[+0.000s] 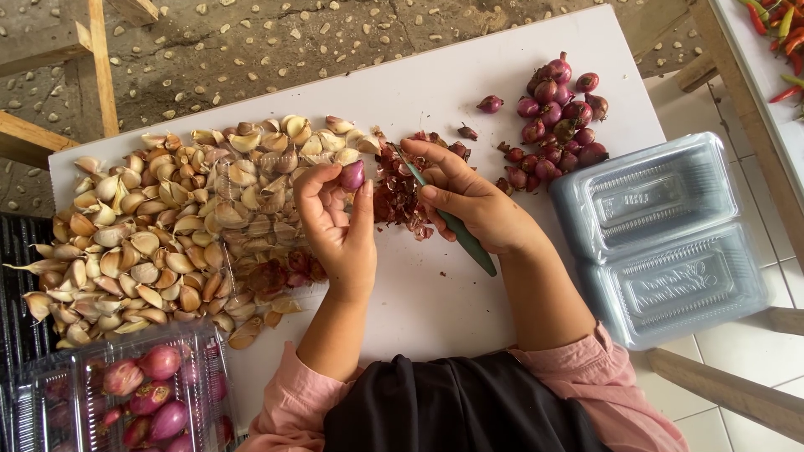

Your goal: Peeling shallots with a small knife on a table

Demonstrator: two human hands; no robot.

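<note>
Purple-red and shiny, one small shallot sits pinched at the tips of my left hand, thumb on one side and fingers curled over the other, held just above the white table. My right hand is wrapped around a green-handled knife, fingers closed on the handle, the thin blade pointing up toward the shallot; I cannot tell whether the tip touches it. Between my hands lies a heap of dry reddish skins.

To my left, a big spread of garlic cloves covers the table, pale and tan, loose and unpeeled. Up to my right, a cluster of unpeeled shallots lies bare on the table, with one stray bulb a little apart.

Now the containers. At my right elbow, an empty clear plastic clamshell box lies open, its two halves side by side, hanging partly past the table edge. Bottom left, another clear plastic box holds glossy pink-purple peeled shallots, several showing through the lid. Far top right, red and green chillies lie on a second surface.
</note>
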